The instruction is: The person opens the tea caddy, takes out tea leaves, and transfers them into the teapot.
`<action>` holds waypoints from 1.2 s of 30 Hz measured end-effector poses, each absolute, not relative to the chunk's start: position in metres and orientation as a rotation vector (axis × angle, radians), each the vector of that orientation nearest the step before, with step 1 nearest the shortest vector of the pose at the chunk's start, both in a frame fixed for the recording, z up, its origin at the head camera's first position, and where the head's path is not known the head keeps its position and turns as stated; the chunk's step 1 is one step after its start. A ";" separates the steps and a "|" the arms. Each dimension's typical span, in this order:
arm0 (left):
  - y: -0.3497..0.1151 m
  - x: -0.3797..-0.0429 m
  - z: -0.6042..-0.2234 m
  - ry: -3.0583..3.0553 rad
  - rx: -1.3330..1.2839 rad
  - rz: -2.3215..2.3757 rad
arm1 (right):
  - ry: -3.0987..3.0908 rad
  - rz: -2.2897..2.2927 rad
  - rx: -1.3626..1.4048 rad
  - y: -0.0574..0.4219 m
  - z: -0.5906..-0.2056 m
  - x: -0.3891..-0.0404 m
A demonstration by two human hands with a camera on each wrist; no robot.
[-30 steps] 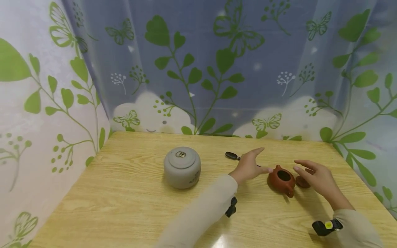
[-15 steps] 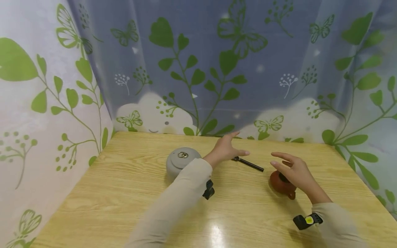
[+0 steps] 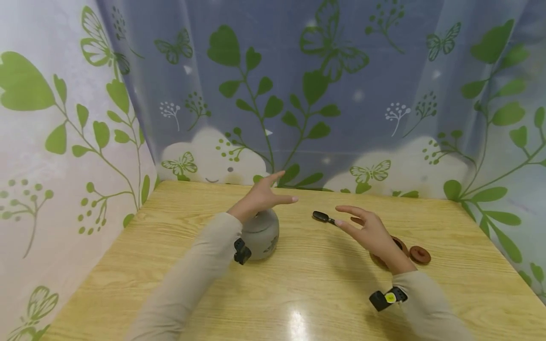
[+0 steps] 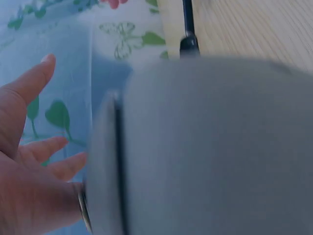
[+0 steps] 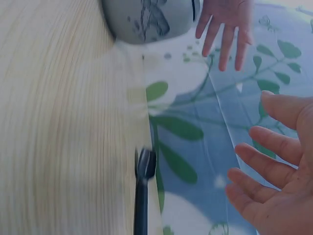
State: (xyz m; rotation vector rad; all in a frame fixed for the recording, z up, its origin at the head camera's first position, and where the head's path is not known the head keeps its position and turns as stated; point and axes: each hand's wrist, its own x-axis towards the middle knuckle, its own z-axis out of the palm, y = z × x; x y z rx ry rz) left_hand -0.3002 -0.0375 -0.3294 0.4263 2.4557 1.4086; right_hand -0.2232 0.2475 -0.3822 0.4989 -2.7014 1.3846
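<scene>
One smooth, rounded grey jar [image 3: 263, 239] stands near left fingers [image 3: 273, 178].

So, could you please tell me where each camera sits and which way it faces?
Head: worn on the head, facing forward and down over the table; left hand, right hand and sleeves show.
Left wrist: on that wrist, facing the grey jar; left hand at left, right fingertips at top.
Right wrist: on that wrist, facing the black tool; both hands show.
Both wrist views share the grey jar and black tool.
</scene>
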 end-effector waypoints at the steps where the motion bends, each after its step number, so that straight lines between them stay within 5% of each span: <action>1: -0.043 -0.301 -0.330 2.464 0.418 1.399 | -2.698 1.390 0.511 0.243 -0.382 -0.225; 19: -0.146 -0.285 -0.363 2.441 0.490 1.373 | -2.673 1.451 0.687 0.160 -0.374 -0.241; 36: -0.159 -0.262 -0.407 2.356 0.558 1.482 | -2.618 1.439 0.833 0.097 -0.387 -0.253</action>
